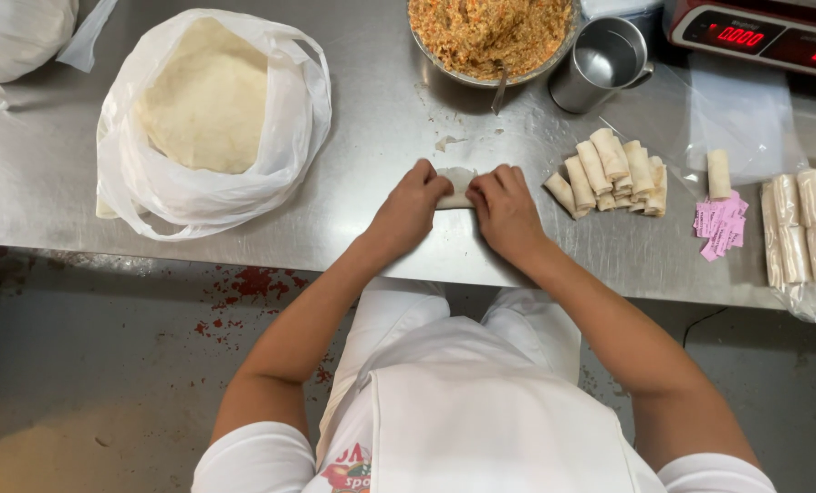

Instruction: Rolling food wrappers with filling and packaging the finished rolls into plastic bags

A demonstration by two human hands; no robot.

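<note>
Steel table point(381, 137) — both hands' fingers point(426, 187) pinch wrapper roll point(458, 187) near edge.

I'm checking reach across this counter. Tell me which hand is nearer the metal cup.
Right. The right hand lies below and a little left of the metal cup; the left hand sits farther left, on the wrapper's other end.

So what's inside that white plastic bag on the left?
The white plastic bag lies open on the steel table, showing a stack of round, pale wrappers. How many lie below the top sheet is hidden.
</note>
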